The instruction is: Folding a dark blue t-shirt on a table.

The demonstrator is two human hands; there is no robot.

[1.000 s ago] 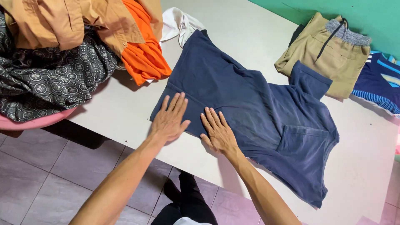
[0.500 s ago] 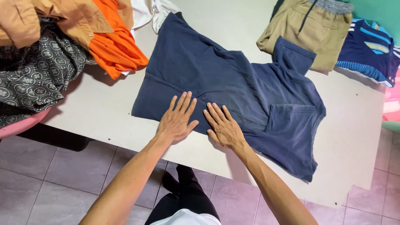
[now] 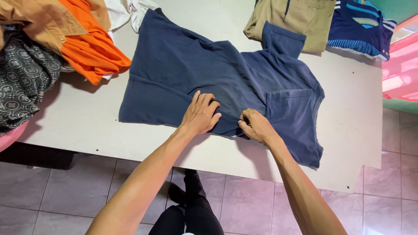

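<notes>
Grey floor tiles (image 3: 56, 200) lie nearest, under the pale table (image 3: 87, 130) edge. Two bare hands work at the table's near side: the left hand (image 3: 200, 115) has its fingers curled together, gripping a fold of the one navy T-shirt (image 3: 187, 65), and the right hand (image 3: 256, 126) pinches the shirt's near edge just beside it, fingers bunched on the cloth. The shirt lies spread across the table's middle (one chest pocket (image 3: 287, 106) faces up). Farther left sit one orange garment (image 3: 91, 48), one tan shirt (image 3: 35, 17) and one dark patterned cloth (image 3: 21, 78). Farthest off lie one khaki pair of shorts (image 3: 296, 17) and one blue striped garment (image 3: 361, 26).
</notes>
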